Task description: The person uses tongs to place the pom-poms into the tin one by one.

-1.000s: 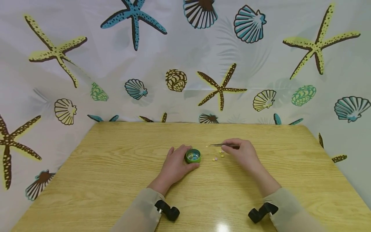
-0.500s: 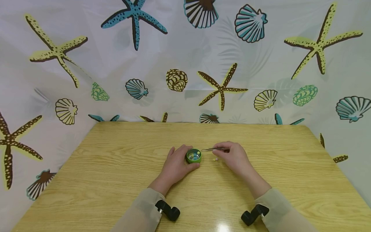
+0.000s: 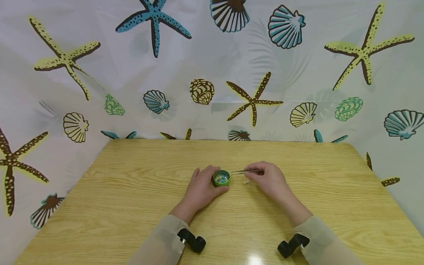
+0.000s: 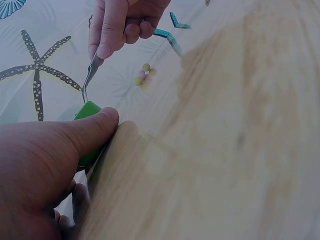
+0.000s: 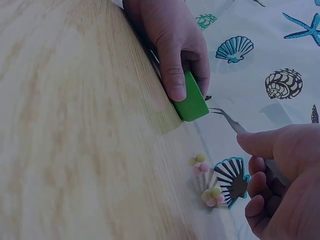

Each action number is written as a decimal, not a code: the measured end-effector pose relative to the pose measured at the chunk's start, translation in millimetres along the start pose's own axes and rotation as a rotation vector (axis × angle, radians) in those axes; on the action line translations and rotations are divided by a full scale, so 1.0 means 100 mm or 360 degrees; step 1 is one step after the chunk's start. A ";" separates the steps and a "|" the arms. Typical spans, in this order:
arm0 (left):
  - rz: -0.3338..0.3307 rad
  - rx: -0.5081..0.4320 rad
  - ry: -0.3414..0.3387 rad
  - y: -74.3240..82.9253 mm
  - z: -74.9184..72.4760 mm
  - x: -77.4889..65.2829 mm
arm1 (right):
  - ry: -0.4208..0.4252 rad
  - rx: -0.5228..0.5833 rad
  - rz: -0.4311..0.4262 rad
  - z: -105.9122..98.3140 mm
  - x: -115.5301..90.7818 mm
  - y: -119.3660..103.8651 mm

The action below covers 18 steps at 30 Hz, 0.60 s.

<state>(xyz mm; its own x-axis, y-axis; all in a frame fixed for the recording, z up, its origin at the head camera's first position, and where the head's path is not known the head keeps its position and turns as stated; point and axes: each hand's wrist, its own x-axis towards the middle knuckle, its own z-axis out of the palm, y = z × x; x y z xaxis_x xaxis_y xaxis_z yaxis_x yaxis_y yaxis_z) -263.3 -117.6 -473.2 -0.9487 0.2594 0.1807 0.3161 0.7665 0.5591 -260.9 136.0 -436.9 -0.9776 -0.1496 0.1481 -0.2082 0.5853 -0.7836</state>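
Near the middle of the wood-grain table (image 3: 99,206), a small round green cup (image 3: 222,185) stands upright within the curve of the person's left hand (image 3: 202,186), whose thumb presses the near side while the fingers bend round the far side. Small coloured balls (image 3: 222,178), blue and yellow among them, lie inside the cup. Across from it, the right hand (image 3: 266,178) pinches a pair of bent-tip metal tweezers (image 5: 234,123) between thumb and fingers, with the lower fingers curled in toward the palm. The tweezers point toward the cup, their two tips slightly parted and just beside its rim; whether metal meets rim I cannot tell. On the table between the cup and the right hand, yellow and pink balls (image 3: 246,182) sit close together; the right wrist view shows them in two little groups, below the tweezers, though reflections in the glossy surface make a count uncertain. Beige sleeves (image 3: 159,243) cover both forearms, each with a black wrist mount (image 3: 192,240) at the cuff. Behind the table hangs a pale cloth (image 3: 198,55) printed with starfish and seashells in blue, yellow, brown and green.
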 end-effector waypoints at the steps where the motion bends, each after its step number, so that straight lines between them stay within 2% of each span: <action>1: 0.0001 -0.0002 0.0001 0.00 0.00 0.00 | 0.0000 0.0001 -0.0001 0.00 0.00 0.00; 10: 0.0004 0.0005 0.0004 0.00 0.01 -0.01 | 0.0035 0.0044 0.0050 -0.10 0.00 0.03; 18: 0.0002 -0.0002 0.0003 0.00 0.01 -0.01 | 0.0014 0.0153 0.0152 -0.29 -0.05 0.16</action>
<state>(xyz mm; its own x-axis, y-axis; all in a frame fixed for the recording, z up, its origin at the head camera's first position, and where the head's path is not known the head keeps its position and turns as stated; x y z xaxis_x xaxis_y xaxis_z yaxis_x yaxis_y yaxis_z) -262.5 -117.3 -473.7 -0.9482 0.2593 0.1833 0.3175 0.7655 0.5597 -259.8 168.9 -432.5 -0.9932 -0.0896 0.0750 -0.1108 0.5176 -0.8484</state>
